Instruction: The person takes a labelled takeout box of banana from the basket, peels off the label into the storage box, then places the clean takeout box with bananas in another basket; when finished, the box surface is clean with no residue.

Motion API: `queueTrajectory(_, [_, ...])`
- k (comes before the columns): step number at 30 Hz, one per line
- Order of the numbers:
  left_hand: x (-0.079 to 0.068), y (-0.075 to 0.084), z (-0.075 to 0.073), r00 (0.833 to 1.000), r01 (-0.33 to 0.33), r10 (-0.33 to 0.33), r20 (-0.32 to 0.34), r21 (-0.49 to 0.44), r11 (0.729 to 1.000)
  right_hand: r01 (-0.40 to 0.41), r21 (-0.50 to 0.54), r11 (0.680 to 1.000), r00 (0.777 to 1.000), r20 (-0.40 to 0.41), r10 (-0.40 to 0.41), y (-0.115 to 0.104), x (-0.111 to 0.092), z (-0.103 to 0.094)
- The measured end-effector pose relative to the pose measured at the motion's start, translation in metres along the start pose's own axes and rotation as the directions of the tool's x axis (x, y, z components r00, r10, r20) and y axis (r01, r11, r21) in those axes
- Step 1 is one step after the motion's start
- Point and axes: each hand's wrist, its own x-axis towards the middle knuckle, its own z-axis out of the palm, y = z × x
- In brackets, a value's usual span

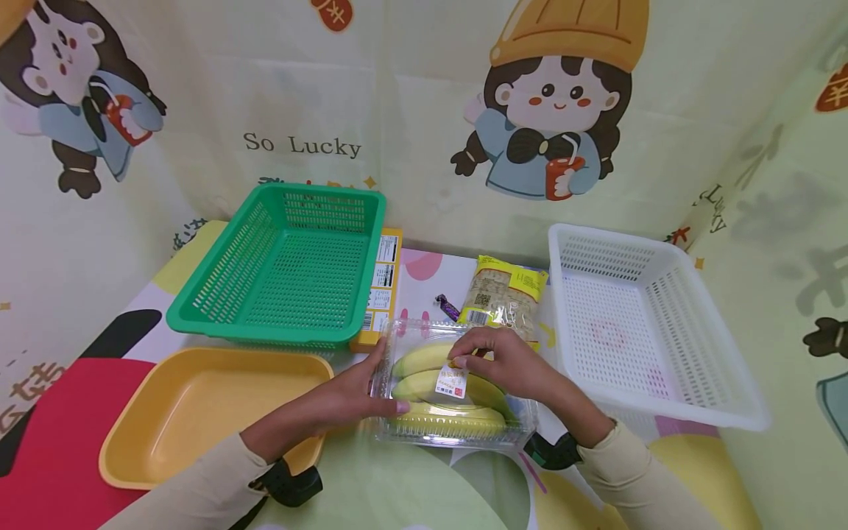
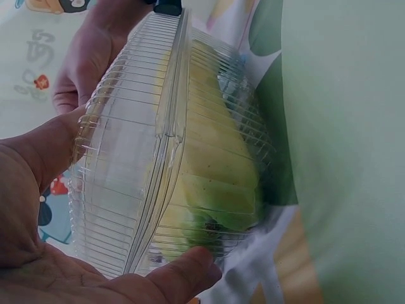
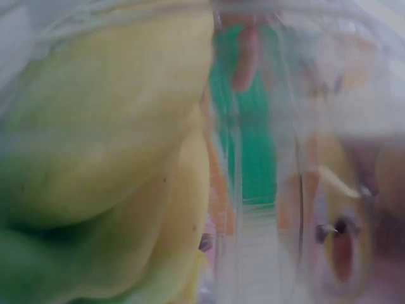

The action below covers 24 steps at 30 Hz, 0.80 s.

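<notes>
A clear plastic clamshell box [image 1: 424,434] with bananas [image 1: 457,419] inside sits in the middle of the table, its lid down. My left hand [image 1: 347,394] grips the box's left side, its thumb on the near part and its fingers along the far part. In the left wrist view, the left thumb [image 2: 183,275] lies against the ribbed wall beside the green banana ends. Over the lid, my right hand [image 1: 500,361] pinches the upper edge of a small white label [image 1: 451,382] with thumb and forefinger. The right wrist view shows bananas blurred through the plastic.
Left of the box are a green basket [image 1: 285,331] and a yellow-orange tub [image 1: 212,412]. A white basket [image 1: 662,401] stands right. Behind the box lie a yellow-topped bag [image 1: 506,291], a purple-wrapped sweet [image 1: 447,306] and a yellow carton [image 1: 383,287].
</notes>
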Motion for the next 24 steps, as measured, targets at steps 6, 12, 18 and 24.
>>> queueTrajectory(6, [0.0013, -0.0014, -0.0001, 1.000, 0.005, -0.005, 0.004, 0.021, 1.000, -0.001, 0.053, 0.999, 1.000, -0.017, 0.002, -0.0004, -0.0008, -0.0005])
queueTrajectory(12, [0.0012, -0.0005, -0.0002, 1.000, 0.009, -0.009, 0.006, 0.018, 1.000, -0.040, 0.141, 0.989, 0.999, 0.007, 0.040, -0.0032, -0.0023, -0.0023])
queueTrajectory(18, [0.0006, 0.0007, 0.0000, 1.000, 0.016, -0.016, -0.004, 0.014, 1.000, -0.069, 0.148, 0.987, 0.998, 0.019, 0.067, -0.0012, -0.0025, -0.0032])
queueTrajectory(24, [0.0003, 0.0011, 0.0004, 1.000, 0.015, -0.015, -0.011, 0.019, 1.000, -0.040, 0.126, 0.991, 0.999, 0.021, 0.037, -0.0013, -0.0035, -0.0047])
